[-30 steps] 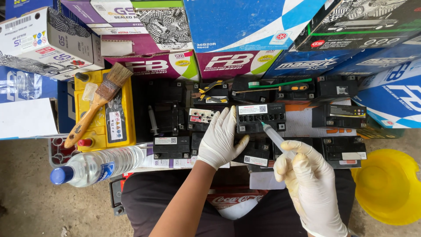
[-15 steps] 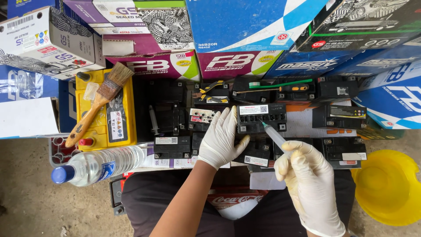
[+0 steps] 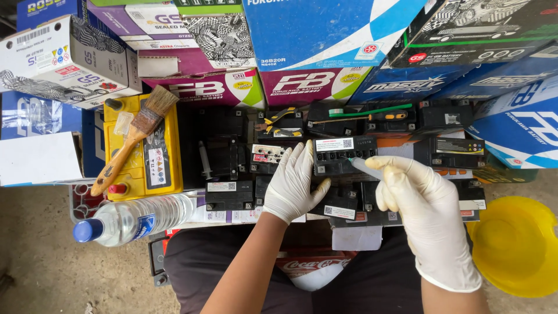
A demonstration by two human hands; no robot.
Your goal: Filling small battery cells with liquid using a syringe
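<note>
One small black battery [image 3: 344, 156] sits mid-row among the others, with the left hand [image 3: 293, 183] flat on its near edge and fingers spread. Right hand [image 3: 421, 203] is closed around a thin syringe-like tube [image 3: 365, 167], so I'd keep its tip square over the battery top and the paintbrush [image 3: 132, 138] well clear.

Colourful cardboard boxes [image 3: 325, 35] stacked behind white-labelled batteries [image 3: 343, 154].

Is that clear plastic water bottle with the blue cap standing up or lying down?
Lying down. The clear plastic water bottle rests on its side beside the yellow battery, blue cap pointing left and on.
</note>
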